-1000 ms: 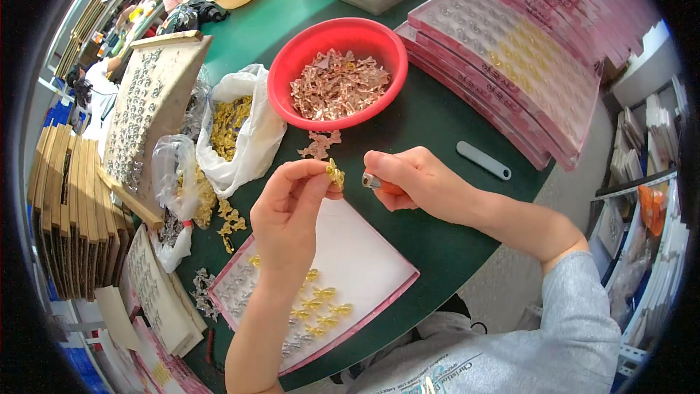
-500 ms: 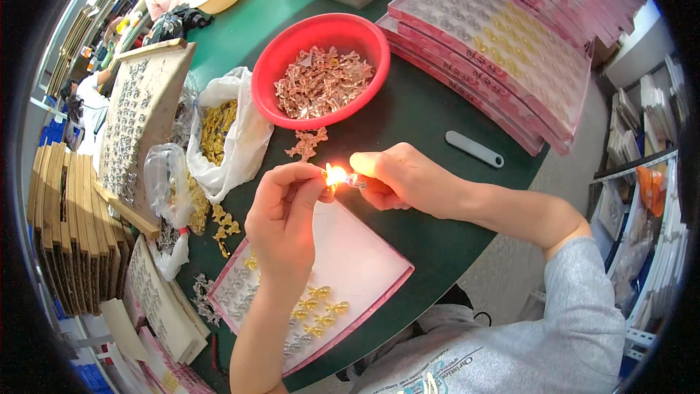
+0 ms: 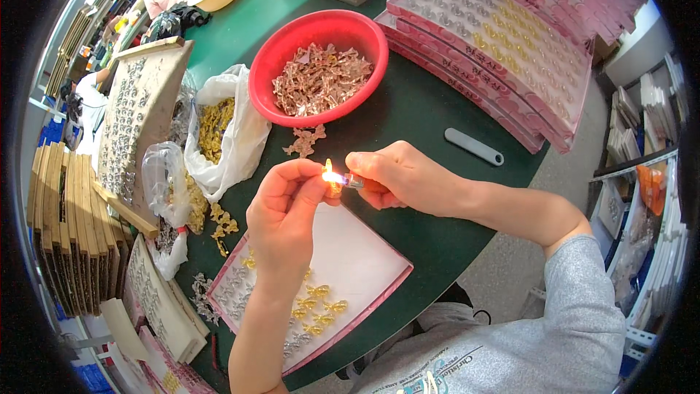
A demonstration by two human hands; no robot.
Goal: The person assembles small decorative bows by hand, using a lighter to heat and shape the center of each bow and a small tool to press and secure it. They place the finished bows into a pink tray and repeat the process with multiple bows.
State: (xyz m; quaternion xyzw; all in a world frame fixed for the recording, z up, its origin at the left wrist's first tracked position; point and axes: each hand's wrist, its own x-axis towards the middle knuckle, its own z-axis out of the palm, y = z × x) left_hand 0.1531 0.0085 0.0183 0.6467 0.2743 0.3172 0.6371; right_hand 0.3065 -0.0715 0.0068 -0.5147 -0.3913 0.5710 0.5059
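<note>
Lighter (image 3: 356, 182) moved closer, green table (image 3: 419, 120), crowded shelves (image 3: 642, 165)

A green bench (image 3: 430, 113) runs through the room, its right edge curved in this view; beyond that edge lies a speckled grey floor (image 3: 492, 273), then white shelving (image 3: 642, 337) with pale flat packs (image 3: 620, 138) and an orange bag (image 3: 651, 188). Light pales the bench's far left corner; past its left edge the room is crowded and too small to make out, with patches of blue (image 3: 52, 133).
</note>
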